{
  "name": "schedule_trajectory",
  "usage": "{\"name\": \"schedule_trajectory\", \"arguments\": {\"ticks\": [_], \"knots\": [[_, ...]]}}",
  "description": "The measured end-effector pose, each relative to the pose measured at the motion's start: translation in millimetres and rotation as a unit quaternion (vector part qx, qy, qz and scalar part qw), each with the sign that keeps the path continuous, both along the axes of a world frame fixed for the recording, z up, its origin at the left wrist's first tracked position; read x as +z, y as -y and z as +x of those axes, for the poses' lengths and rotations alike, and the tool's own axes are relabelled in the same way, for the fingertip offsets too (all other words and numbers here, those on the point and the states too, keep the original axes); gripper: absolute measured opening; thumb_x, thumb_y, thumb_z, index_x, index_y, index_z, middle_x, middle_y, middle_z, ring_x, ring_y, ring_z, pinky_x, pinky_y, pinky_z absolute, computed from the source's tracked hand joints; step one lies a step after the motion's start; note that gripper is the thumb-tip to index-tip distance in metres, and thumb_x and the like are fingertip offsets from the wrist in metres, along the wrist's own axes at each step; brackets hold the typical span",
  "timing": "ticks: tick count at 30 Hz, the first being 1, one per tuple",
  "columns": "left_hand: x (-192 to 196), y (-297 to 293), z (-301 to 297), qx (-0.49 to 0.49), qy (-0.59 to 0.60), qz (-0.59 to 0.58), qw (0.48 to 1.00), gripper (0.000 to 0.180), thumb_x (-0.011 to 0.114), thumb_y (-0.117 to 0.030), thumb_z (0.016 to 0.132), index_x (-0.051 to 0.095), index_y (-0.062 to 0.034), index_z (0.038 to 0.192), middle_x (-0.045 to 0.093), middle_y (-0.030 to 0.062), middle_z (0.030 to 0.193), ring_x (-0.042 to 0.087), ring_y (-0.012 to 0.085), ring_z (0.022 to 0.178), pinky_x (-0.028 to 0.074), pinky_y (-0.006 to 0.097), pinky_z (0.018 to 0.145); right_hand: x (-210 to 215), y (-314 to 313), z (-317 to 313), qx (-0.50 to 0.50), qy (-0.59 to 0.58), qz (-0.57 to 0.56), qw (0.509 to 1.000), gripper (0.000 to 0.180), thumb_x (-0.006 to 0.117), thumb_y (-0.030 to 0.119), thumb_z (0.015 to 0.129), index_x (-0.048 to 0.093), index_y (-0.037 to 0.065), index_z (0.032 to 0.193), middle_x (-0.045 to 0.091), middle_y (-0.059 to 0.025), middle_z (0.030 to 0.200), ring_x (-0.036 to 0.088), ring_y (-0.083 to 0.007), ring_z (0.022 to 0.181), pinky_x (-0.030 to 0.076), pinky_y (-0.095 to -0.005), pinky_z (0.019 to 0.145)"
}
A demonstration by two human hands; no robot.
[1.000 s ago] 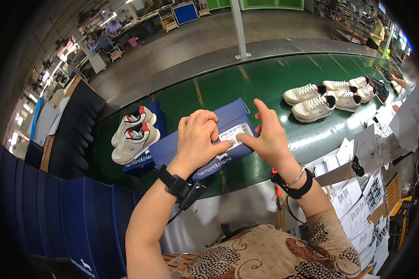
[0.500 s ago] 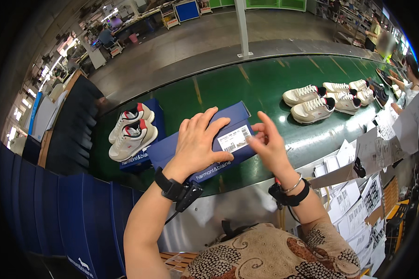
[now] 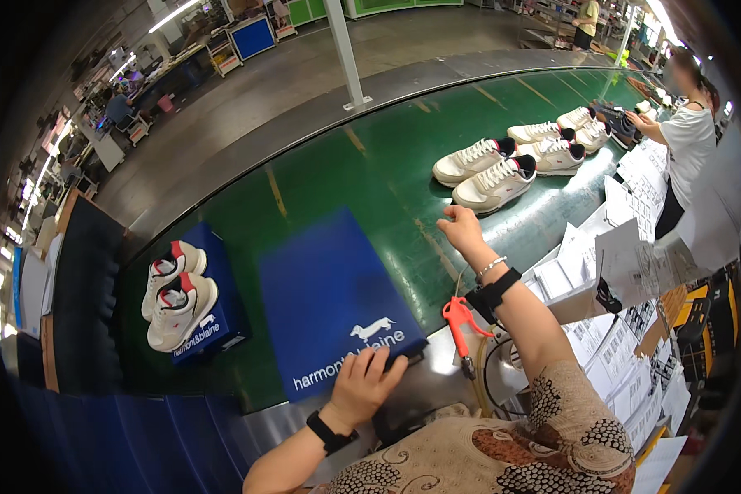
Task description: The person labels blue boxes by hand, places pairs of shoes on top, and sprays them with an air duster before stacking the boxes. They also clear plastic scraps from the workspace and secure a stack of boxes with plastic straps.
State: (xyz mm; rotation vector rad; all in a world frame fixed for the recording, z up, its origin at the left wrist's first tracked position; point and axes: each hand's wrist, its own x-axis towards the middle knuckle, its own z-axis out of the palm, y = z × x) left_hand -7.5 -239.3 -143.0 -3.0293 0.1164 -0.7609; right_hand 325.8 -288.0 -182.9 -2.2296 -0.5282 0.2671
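Note:
A closed blue shoe box [image 3: 329, 280] lies flat on the green belt in front of me, lid up, with a white dog figure and lettering along its near edge. My left hand [image 3: 364, 389] grips that near edge, its fingers bent over onto the lid. Beyond the box to the right, my right hand [image 3: 467, 233] is raised over the belt, holding nothing, fingers loosely bent and partly apart. Just past its fingertips stands a cream sneaker [image 3: 496, 185], which it does not visibly touch. A second cream sneaker [image 3: 473, 160] sits right behind that one.
More cream sneakers [image 3: 556, 152] stand farther along the belt. At left, a red-heeled pair [image 3: 181, 309] rests on another blue box [image 3: 222, 280]. A red air gun [image 3: 461, 321] hangs by the near edge. Paper sheets [image 3: 617, 370] fill the right side; a co-worker [image 3: 687, 140] stands beyond.
The box has turned, its lid now facing up instead of its labelled end. My left hand has slid to its near edge; my right hand has left it toward the sneakers. My view has swung right.

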Motion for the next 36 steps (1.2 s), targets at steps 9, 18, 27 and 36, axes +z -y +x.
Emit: {"name": "schedule_trajectory", "arguments": {"ticks": [9, 18, 27, 36], "knots": [[-34.3, -73.5, 55.8, 0.116, -0.109, -0.188, 0.969, 0.063, 0.077, -0.033, 0.06, 0.051, -0.0097, 0.113, 0.044, 0.0124, 0.12, 0.039, 0.034, 0.114, 0.029, 0.05, 0.093, -22.3, 8.2, 132.4, -0.113, 0.256, -0.159, 0.947, 0.022, 0.054, 0.016, 0.071, 0.064, -0.001, 0.083, 0.062, -0.0243, 0.086, 0.06, -0.0375, 0.083, 0.047, -0.0433, 0.077], [-48.8, -105.0, 36.2, 0.288, -0.256, -0.192, 0.903, 0.09, 0.071, -0.062, 0.054, 0.048, -0.0088, 0.122, 0.031, 0.0159, 0.137, 0.016, 0.0404, 0.131, 0.01, 0.064, 0.098, -42.5, -6.4, 220.0, -0.154, 0.112, -0.31, 0.932, 0.056, 0.059, 0.038, 0.07, 0.05, 0.016, 0.121, 0.053, -0.0231, 0.114, 0.052, -0.041, 0.106, 0.043, -0.0477, 0.087], [-69.6, -105.1, 38.0, 0.247, -0.199, -0.235, 0.919, 0.085, 0.059, -0.066, 0.066, 0.041, -0.0151, 0.131, 0.027, 0.0132, 0.141, 0.013, 0.0409, 0.132, 0.011, 0.07, 0.096, -88.6, 69.9, 307.5, 0.019, -0.026, -0.133, 0.991, 0.046, 0.06, 0.019, 0.065, 0.056, -0.005, 0.103, 0.063, -0.0134, 0.094, 0.057, -0.0231, 0.085, 0.044, -0.0308, 0.078], [-73.1, -99.7, 31.8, 0.271, -0.195, -0.26, 0.906, 0.088, 0.06, -0.068, 0.064, 0.036, -0.0208, 0.134, 0.021, 0.0102, 0.143, 0.007, 0.037, 0.134, 0.005, 0.069, 0.1, 16.9, -31.6, 173.1, 0.026, 0.04, 0.112, 0.993, 0.016, 0.061, 0.016, 0.067, 0.061, 0.004, 0.077, 0.06, -0.0022, 0.071, 0.054, -0.0128, 0.066, 0.042, -0.0266, 0.062]]}}
